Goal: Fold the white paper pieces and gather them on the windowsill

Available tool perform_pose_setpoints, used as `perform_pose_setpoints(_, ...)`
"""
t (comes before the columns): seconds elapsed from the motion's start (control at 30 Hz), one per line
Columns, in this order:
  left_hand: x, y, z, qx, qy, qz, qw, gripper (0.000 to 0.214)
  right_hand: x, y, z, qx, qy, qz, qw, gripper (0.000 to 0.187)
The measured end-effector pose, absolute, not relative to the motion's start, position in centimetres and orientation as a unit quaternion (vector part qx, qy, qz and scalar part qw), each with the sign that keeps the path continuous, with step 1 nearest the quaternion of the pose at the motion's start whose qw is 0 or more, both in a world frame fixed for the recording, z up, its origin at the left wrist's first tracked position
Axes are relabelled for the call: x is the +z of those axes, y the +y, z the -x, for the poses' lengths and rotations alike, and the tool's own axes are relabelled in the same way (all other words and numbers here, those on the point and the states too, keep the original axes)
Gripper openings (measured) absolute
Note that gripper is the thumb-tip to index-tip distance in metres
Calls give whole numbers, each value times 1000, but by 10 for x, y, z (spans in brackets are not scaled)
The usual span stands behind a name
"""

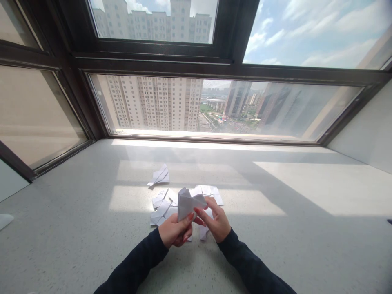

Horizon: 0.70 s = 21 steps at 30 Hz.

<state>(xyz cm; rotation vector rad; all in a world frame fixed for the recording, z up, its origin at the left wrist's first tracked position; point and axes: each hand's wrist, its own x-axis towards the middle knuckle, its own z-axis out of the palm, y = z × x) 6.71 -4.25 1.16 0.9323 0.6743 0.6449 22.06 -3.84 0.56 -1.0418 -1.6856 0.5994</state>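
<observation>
A folded piece of white paper (187,204) is held up between my two hands, with pointed flaps standing at its top. My left hand (176,229) grips its lower left part, thumb laid across the front. On the right side, my right hand (216,220) pinches the paper's edge between thumb and fingers. Behind and below the hands, several folded white paper pieces (163,211) lie loosely on the pale speckled sill. Another group of folded paper (217,195) shows just beyond my right hand, partly covered by it. One separate folded paper (159,176) rests farther back on the left.
The broad speckled sill (76,228) runs up to a dark-framed window (214,141), with tall buildings outside. Sunlight and shadow cross the surface. A white object (5,220) sits at the far left edge, and a small dark item (389,221) at the far right.
</observation>
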Motion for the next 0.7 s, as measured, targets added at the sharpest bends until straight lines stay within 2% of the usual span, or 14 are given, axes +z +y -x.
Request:
perform_pose_setpoints(0.13, 24, -27, -46, 453, 325, -336, 759, 33, 2, -29, -233, 150, -693, 502, 495, 32)
perform_pose_setpoints(0.23, 27, -16, -29, 546, 335, -280, 716, 27, -4, -22, -242, 39, -743, 528, 410, 43)
perform_pose_setpoints(0.37, 23, -11, -23, 577, 339, -263, 695, 25, -19, -17, -244, -30, -783, 542, 304, 68)
perform_pose_setpoints(0.43, 21, -13, -26, 572, 341, -270, 695, 27, -25, -17, -243, -32, -787, 549, 279, 61)
perform_pose_setpoints(0.5, 18, -14, -29, 568, 348, -280, 691, 29, -28, -17, -242, -21, -784, 554, 278, 44)
perform_pose_setpoints(0.6, 16, -14, -32, 568, 360, -293, 680, 32, -24, -17, -243, -3, -775, 548, 314, 21)
perform_pose_setpoints(0.7, 15, -14, -32, 569, 366, -300, 673, 35, -15, -18, -245, 1, -747, 547, 379, 18)
